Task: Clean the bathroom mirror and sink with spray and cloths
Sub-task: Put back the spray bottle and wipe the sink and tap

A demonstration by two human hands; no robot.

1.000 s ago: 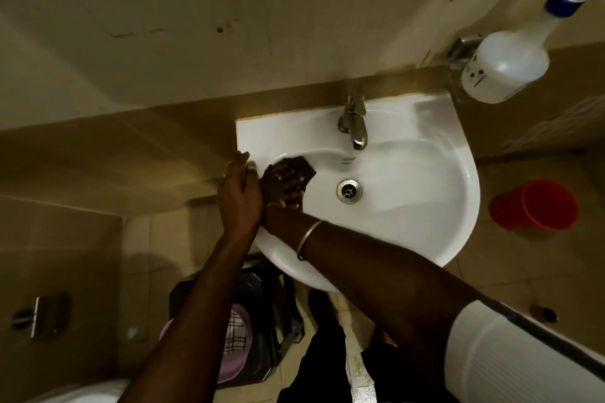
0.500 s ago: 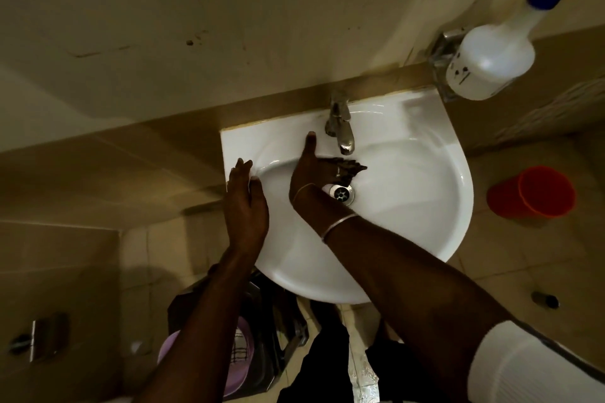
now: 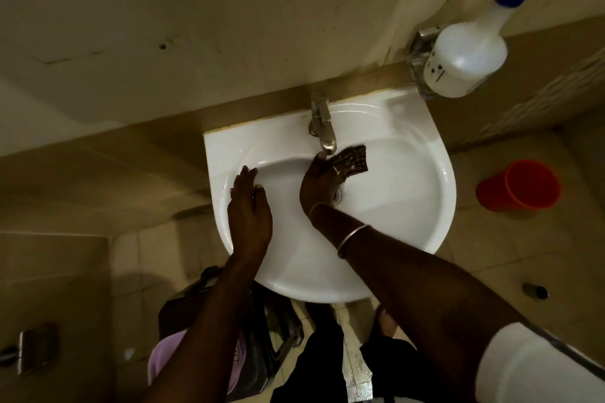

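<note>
Cloth, dark and patterned, is now pressed on the back slope of the sink bowl, just right of the tap spout. A second ago it was held at the left wall of the bowl, and half a second ago over the drain. One left-to-right wipe is judged nearly done. The right wall and front are judged not yet covered.

The cloth is pinned under the right hand, fingers laid fairly straight on it and thumb toward the spout. The left hand is laid flat on the left rim, fingers straight, nothing held.

- **Bowl:** only cloth and hand are seen; no standing water can be made out.
- **Spray bottle:** parked in a wall holder, well apart; its fill level cannot be told.
- **Red cup:** on the floor, with nothing seen inside.
- **Dark crate:** under the sink, with something lilac in it, kind unclear.
</note>
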